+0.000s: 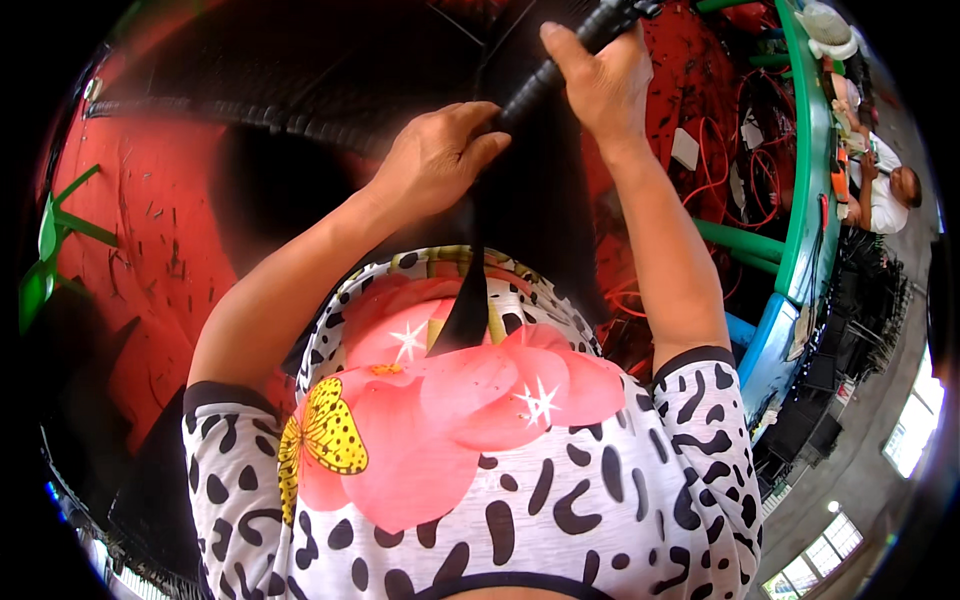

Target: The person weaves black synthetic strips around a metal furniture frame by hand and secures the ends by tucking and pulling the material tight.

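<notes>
Both my hands are on a long, black, ridged rod-like piece (535, 92) that slants up to the right; its exact kind I cannot make out. My left hand (440, 150) pinches around its lower end, thumb and fingers bent together. Farther up, my right hand (608, 90) is wrapped around the same piece, thumb lying along it. Dark, sheet-like black material (300, 60) with a blurred ridged edge spreads ahead and to the left of my left hand. Below the hands, a narrow black strip (466, 310) hangs down against my patterned shirt.
Red floor (165, 240) with dark scraps lies around me. At the left is a green frame (60, 240); at the right, a green-edged table (800, 170) and blue table (765, 350). Red cords (712, 170) lie beneath. Another person (885, 195) sits beyond, near piled black items (850, 330).
</notes>
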Demonstrator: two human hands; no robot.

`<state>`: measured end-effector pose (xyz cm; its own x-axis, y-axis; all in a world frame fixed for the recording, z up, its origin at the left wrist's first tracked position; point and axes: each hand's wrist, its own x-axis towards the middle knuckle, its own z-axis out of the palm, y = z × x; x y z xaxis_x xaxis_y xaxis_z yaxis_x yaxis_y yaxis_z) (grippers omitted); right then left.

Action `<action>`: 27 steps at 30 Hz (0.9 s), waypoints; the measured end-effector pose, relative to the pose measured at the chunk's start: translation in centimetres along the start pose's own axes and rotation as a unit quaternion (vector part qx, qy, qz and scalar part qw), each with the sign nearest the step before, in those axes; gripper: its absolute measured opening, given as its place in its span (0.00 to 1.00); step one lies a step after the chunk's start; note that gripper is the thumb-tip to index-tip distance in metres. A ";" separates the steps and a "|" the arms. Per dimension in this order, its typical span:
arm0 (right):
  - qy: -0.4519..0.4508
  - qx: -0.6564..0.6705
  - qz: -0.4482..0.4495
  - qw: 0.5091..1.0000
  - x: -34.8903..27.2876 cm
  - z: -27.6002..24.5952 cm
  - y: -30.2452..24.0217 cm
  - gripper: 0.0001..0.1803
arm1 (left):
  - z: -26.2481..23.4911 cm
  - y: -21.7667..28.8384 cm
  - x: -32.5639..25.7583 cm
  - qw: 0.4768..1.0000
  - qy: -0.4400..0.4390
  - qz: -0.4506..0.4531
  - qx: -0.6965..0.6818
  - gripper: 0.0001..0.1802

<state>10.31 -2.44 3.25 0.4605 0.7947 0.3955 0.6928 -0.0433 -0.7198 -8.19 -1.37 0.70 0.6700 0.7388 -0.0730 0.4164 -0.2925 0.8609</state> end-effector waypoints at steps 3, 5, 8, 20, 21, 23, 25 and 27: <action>-0.024 0.029 0.044 0.998 0.7 0.0 0.0 0.35 | 0.4 -1.0 0.6 0.996 0.003 0.057 0.068 0.19; -0.003 0.016 0.029 0.999 0.8 0.2 0.5 0.34 | 0.1 -0.5 1.0 0.996 -0.034 0.025 0.073 0.19; -0.031 0.009 0.004 0.999 0.7 -0.1 0.2 0.35 | 0.9 -2.1 0.5 0.998 -0.015 0.038 0.049 0.18; -0.177 -0.130 -0.497 0.839 -1.9 -2.3 -1.5 0.14 | 2.9 -4.0 0.4 0.989 0.091 0.117 0.019 0.19; -0.196 -0.143 -0.503 0.830 -1.5 -1.5 -0.9 0.11 | 3.1 -3.9 0.4 0.989 0.107 0.104 -0.008 0.21; -0.215 -0.160 -0.510 0.817 -1.2 -1.2 -0.5 0.10 | 3.4 -3.7 0.5 0.989 0.109 0.100 -0.025 0.22; -0.262 -0.204 -0.504 0.798 -0.6 -1.4 -0.9 0.05 | 3.5 -3.7 0.7 0.988 0.117 0.094 -0.038 0.24; -0.257 -0.211 -0.516 0.790 -1.3 -0.6 -0.9 0.05 | 3.6 -3.8 -0.2 0.989 0.126 0.070 -0.030 0.25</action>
<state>9.40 -3.80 3.75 -0.6809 0.6741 0.2864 0.7248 0.6763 0.1313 -7.68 -2.55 -4.38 0.5401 0.8242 0.1703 0.2881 -0.3712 0.8827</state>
